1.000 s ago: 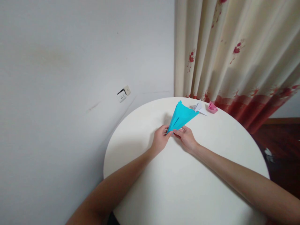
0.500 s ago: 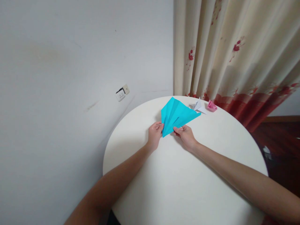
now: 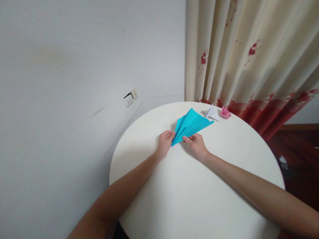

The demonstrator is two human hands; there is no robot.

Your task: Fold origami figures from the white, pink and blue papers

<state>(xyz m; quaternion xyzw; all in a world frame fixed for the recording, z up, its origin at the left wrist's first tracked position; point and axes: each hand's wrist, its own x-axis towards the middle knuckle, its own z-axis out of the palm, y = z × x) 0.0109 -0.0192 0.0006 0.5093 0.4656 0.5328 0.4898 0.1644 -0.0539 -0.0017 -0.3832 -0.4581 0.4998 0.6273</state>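
While pinched, blue paper plane nose-near.

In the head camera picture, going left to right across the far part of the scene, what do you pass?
Wall socket → left hand → blue folded paper → white folded paper → pink folded paper → curtain.

A round white table stands against a plain pale wall. At its far edge lie a small white folded paper figure and, just beside it to the right, a small pink folded paper figure. Behind that edge hangs a cream pleated curtain with red flowers and a red hem. A white wall socket sits low on the wall. Dark wooden floor shows past the right edge.
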